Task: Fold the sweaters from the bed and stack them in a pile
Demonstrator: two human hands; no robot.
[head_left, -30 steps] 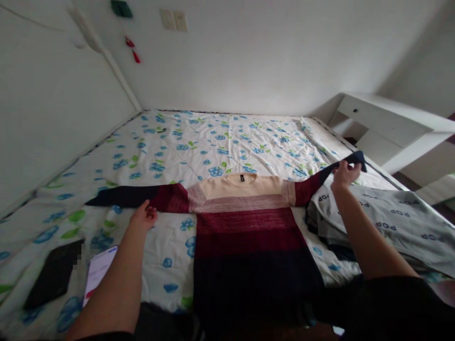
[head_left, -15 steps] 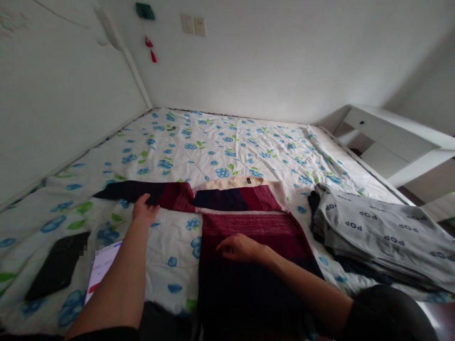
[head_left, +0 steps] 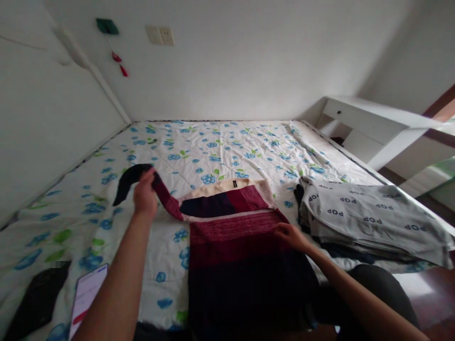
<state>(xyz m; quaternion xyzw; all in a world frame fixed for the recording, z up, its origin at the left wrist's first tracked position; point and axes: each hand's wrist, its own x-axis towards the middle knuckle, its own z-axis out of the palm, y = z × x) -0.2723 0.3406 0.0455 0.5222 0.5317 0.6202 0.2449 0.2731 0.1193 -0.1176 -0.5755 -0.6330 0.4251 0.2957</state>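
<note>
Striped sweater (head_left: pixel 234 237) flat on bed (head_left: pixel 227 147), hem at near edge, collar toward far edge. One sleeve folded across chest. Left hand (head_left: pixel 145 195) lifts other sleeve (head_left: pixel 135 179) off bed toward left edge, fingers pinching sleeve. Right hand (head_left: pixel 289 236) rests on sweater's right side, fingers loosely spread, pressing fabric. Folded grey clothes (head_left: pixel 366 215) stacked near right edge. Phone (head_left: pixel 85 296) and black case (head_left: pixel 35 303) at near left corner.
</note>
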